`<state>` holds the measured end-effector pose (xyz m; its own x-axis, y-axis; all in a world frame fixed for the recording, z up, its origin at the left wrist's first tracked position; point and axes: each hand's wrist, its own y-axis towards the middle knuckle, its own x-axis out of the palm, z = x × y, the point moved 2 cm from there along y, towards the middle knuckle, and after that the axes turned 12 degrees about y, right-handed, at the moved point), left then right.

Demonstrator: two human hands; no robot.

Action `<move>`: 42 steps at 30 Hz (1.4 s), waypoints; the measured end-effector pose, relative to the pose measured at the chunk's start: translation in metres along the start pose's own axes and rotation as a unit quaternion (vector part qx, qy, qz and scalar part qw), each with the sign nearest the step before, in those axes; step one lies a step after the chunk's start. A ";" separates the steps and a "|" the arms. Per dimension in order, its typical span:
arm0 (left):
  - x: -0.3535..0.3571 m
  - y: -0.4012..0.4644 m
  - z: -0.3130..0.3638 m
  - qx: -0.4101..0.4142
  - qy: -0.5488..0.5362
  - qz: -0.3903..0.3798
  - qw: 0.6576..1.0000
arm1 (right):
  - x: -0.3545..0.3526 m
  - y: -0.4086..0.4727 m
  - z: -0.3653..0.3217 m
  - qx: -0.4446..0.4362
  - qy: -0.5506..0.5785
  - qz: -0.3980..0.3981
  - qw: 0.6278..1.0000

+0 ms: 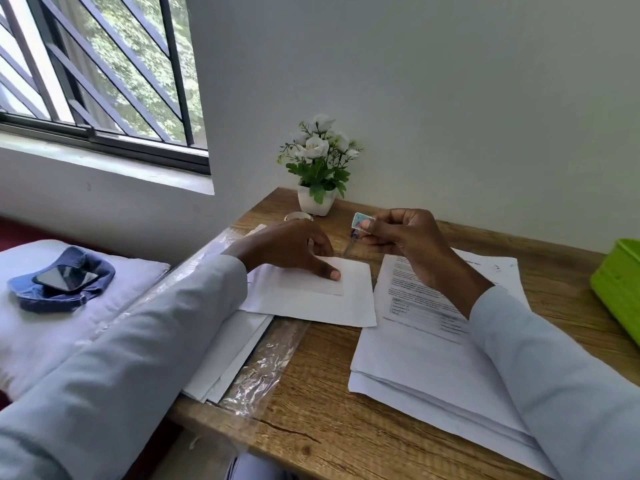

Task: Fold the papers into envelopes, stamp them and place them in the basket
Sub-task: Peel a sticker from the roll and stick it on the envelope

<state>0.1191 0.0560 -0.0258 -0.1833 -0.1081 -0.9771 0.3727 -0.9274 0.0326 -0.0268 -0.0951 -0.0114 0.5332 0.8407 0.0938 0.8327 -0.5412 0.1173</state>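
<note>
Stamping the folded envelope [311, 292].

Pinching stamp [362, 221] between right hand [405, 240] thumb and fingertips, raised above desk [329, 393], just right of flat left hand [294, 247] pressing envelope down with straight fingers. Next, probably: lowering stamp onto a bare corner. Green basket [620, 289] waiting far right.

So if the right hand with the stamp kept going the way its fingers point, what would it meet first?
Probably the left hand, which presses the folded envelope. The right hand pinches the stamp and points left towards it, though it seems higher, so depth is unclear.
</note>
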 end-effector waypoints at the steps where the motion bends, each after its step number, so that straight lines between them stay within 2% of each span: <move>1: 0.000 -0.001 0.001 0.005 -0.011 0.004 1.000 | -0.002 -0.004 0.002 0.001 -0.001 0.001 1.000; 7: -0.011 -0.001 0.012 0.014 -0.055 0.053 0.997 | -0.025 -0.028 -0.005 0.006 0.010 0.027 1.000; 15: -0.044 0.011 0.063 0.075 -0.137 0.038 0.987 | -0.077 -0.073 -0.055 -0.048 0.039 0.022 0.998; 20: -0.041 0.036 0.109 0.119 -0.158 0.033 0.980 | -0.106 -0.096 -0.064 -0.040 0.042 0.018 0.998; 28: -0.019 0.065 0.155 0.152 -0.144 0.019 0.978 | -0.132 -0.101 -0.045 -0.010 -0.008 0.064 0.998; 38: -0.014 0.073 0.155 0.166 -0.163 -0.033 0.972 | -0.136 -0.094 -0.037 -0.019 -0.097 0.103 0.990; 42: -0.013 0.071 0.159 0.170 -0.170 -0.031 0.970 | -0.134 -0.092 -0.036 -0.032 -0.123 0.107 0.986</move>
<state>0.0038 -0.0655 0.0223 -0.5069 -0.1065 -0.8554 0.0400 -0.9942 0.1001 -0.1803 -0.1587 0.0004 0.7218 0.6819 -0.1181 0.6908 -0.6995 0.1832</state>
